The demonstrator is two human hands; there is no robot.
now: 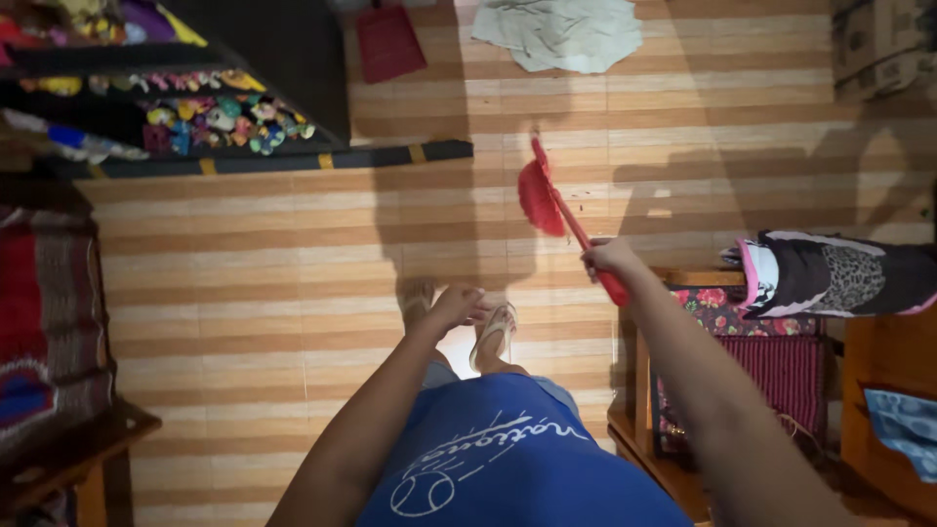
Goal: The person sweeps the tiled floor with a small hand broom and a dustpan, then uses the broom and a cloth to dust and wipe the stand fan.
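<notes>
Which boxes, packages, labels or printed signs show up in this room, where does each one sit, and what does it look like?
Cardboard boxes: top right corner on the striped floor, stacked, brown, boxy, with dark printing on the sides.
Printed design: on the front of the person's blue shirt, bottom centre, white outline of a ball with streaks and script lettering.
No screens or wall signs show.

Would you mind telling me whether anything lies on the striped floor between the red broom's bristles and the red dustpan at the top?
Nothing visible does. The right hand holds the red broom over bare striped floor, and the stretch up to the red dustpan looks unobstructed. The pale cloth lies beside the dustpan, off that line.
</notes>
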